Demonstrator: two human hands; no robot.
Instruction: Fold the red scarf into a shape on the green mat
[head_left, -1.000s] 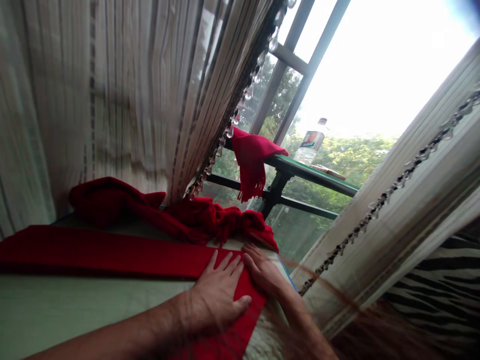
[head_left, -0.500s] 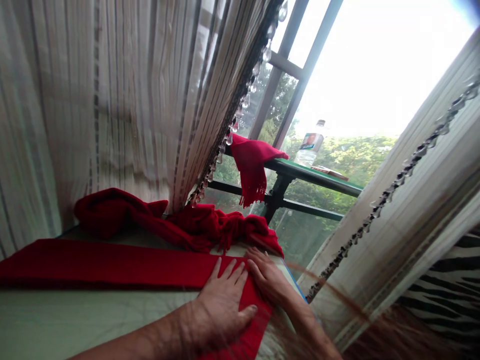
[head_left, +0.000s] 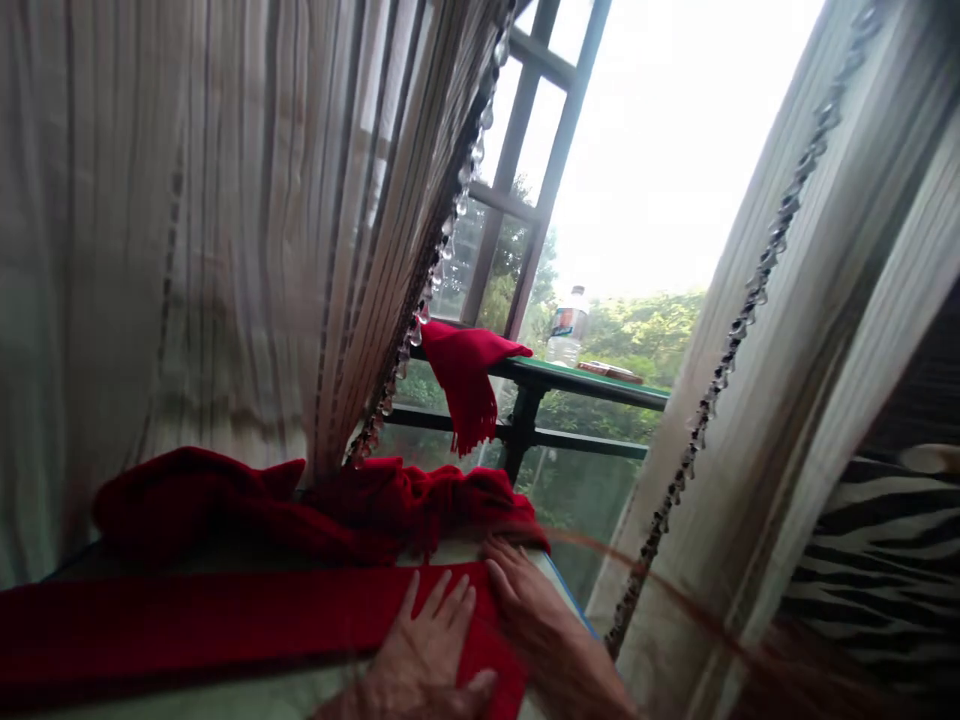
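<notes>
A long red scarf [head_left: 225,615] lies flat in a strip across the table [head_left: 247,690] and bends toward me at its right end. My left hand [head_left: 424,640] rests palm down on this bend, fingers spread, thumb out to the right. Just right of it, my right hand [head_left: 529,605] lies with fingers extended along the scarf's outer edge; nothing is gripped by either. Behind the strip, a heap of crumpled red scarves [head_left: 420,505] with fringe lies along the table's far side.
Beyond the table, a fringed red cloth [head_left: 469,375] hangs over a dark green rail [head_left: 585,383]. A plastic bottle [head_left: 568,330] stands on that rail. Sheer striped curtains [head_left: 247,230] with beaded edges frame the window. Zebra-striped fabric [head_left: 877,570] shows at right.
My view has tilted upward and turned right, so the table and both hands sit lower in the picture. Both hands stay on the scarf's bend, with little visible shift along it.
</notes>
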